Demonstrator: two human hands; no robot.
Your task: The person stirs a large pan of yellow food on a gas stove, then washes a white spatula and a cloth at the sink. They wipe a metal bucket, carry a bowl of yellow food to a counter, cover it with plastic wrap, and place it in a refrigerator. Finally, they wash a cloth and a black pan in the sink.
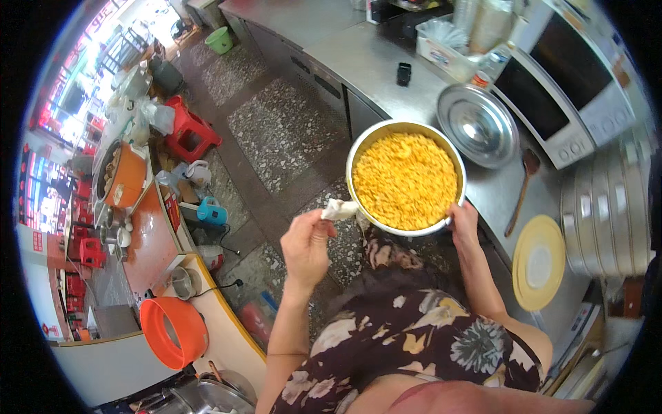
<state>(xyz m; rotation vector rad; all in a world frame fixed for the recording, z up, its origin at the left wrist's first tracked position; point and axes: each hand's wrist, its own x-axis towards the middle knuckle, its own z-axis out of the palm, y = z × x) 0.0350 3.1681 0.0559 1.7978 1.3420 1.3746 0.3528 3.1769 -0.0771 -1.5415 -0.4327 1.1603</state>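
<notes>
A round metal pot (pixel 355 161) is held in the air before me, beside the steel counter. Crumbly yellow food, perhaps scrambled egg (pixel 406 181), fills much of it. My right hand (pixel 464 223) grips the pot at its lower right edge. With thumb and fingers, my left hand (pixel 307 246) pinches a white wad of cloth or paper (pixel 339 209) against the pot's left side; whether a handle lies inside the wad cannot be seen. A shiny metal lid (pixel 477 126) rests on the counter just past the pot.
Along the steel counter (pixel 357 67) are a wooden spoon (pixel 522 191), yellow plates (pixel 525 279), stacked metal steamers (pixel 605 222) and a microwave (pixel 535 95). To the left stand a red stool (pixel 189 132), an orange pot (pixel 124 176) and an orange ring-shaped container (pixel 194 331). Cords hang by the left table.
</notes>
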